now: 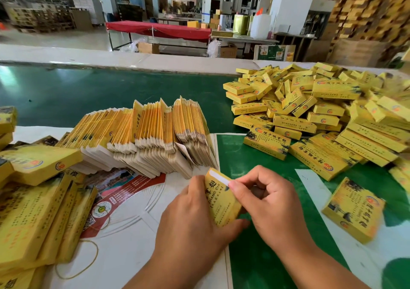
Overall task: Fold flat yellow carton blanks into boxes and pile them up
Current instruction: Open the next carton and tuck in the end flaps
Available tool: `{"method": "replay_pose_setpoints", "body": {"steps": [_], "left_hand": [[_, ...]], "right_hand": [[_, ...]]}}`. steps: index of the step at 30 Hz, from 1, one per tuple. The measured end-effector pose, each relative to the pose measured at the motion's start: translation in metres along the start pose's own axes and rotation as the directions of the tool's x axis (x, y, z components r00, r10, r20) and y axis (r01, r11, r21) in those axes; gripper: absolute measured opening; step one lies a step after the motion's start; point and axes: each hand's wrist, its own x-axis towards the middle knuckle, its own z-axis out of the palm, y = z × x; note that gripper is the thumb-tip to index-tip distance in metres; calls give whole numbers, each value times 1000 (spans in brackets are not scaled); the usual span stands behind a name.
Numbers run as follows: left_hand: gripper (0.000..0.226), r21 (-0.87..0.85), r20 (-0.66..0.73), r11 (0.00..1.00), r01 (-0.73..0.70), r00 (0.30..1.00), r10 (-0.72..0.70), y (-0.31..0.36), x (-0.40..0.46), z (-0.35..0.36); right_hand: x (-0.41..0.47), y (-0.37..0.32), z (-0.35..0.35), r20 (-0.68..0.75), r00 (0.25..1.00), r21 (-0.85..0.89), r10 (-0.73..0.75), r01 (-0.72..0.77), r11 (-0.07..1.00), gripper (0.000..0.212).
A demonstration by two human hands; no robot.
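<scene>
Carton: the yellow carton (222,200) is held above the surface (137,233), between both hands, for folding.
Left hand: the left hand (195,217) wraps around its body to steady it.
Right hand: the right hand (266,197) pinches the top end, seemingly closing a flap.
Blanks: the flat blanks (150,133) stand in a row just beyond, within reach.
Pile: finished boxes (310,111) lie heaped to the right.

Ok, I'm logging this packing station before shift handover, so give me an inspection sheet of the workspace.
Surface: green table top, with white sheets under the hands.
Job's things: carton in hand, end flap showing white; flat blanks standing on edge in a row; folded boxes heaped at right.
Clutter: bundled blanks at left; rubber band; printed red leaflet.
Hands: left hand holds the carton; right hand pinches its top edge.
Cables: nothing seen.
Surroundings: red-covered table, factory floor behind.
</scene>
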Motion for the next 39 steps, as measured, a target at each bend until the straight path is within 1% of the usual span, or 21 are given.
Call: {"method": "replay_pose_setpoints", "body": {"steps": [3, 7, 12, 20, 22, 23, 24, 26, 27, 29, 30, 32, 34, 36, 37, 38, 39], "left_hand": [[63, 26, -28, 998, -49, 998, 50, -4, 2, 0], [63, 51, -28, 992, -118, 992, 119, -4, 2, -1], [68, 97, -26, 985, -144, 989, 148, -1, 1, -4], [80, 229, -30, 964, -133, 989, 144, -1, 1, -4], [83, 228, -39, 966, -123, 990, 135, -3, 1, -4], [85, 221, -46, 968, -115, 991, 128, -4, 2, -4], [87, 214, -56, 971, -106, 991, 120, -5, 3, -4], [89, 199, -75, 975, -95, 991, 112, -8, 4, -5], [90, 193, -76, 977, -94, 991, 110, -8, 4, -5], [93, 177, -54, 979, -96, 993, 107, -9, 3, -4], [96, 161, -40, 982, -97, 994, 104, -8, 3, -3], [103, 112, -3, 988, -111, 994, 112, -7, 3, -3], [110, 17, 78, 988, -151, 986, 149, -6, 4, -8], [106, -157, 142, 964, -215, 961, 238, -6, 7, -18], [101, -274, 154, 932, -239, 945, 288, -7, 10, -25], [93, -396, 161, 882, -256, 926, 341, -8, 12, -32], [85, -501, 166, 823, -267, 904, 394, -10, 13, -39]], "right_hand": [[1, -1, 1, 17, 999, 20, 34, -34, 999, 18], [3, 0, -1, -9, 997, 94, 71, -70, 993, 21], [2, 0, -4, -16, 996, 133, 84, -81, 988, 22], [7, 1, -8, 44, 996, 124, 73, -78, 989, 15], [5, 0, -9, 48, 999, 87, 12, -16, 996, 13], [4, -2, -10, 46, 998, 43, -52, 50, 998, 12], [3, -4, -9, 48, 989, -24, -140, 141, 990, 14], [2, -6, -7, 70, 947, -154, -314, 321, 934, 18], [3, -6, -6, 73, 930, -194, -361, 369, 909, 17], [4, -4, -4, 71, 924, -222, -376, 382, 897, 15], [4, -3, -3, 70, 938, -204, -341, 348, 915, 13], [4, 0, -3, 65, 975, -122, -215, 221, 967, 8], [8, 4, -7, 38, 993, -59, -110, 112, 992, 5], [17, 10, -14, 7, 1000, 26, 13, -13, 1000, 8], [22, 13, -19, -13, 994, 111, 109, -107, 988, 14], [27, 14, -23, -15, 975, 212, 223, -215, 953, 18], [30, 15, -26, 12, 942, 309, 334, -322, 895, 21]]}}
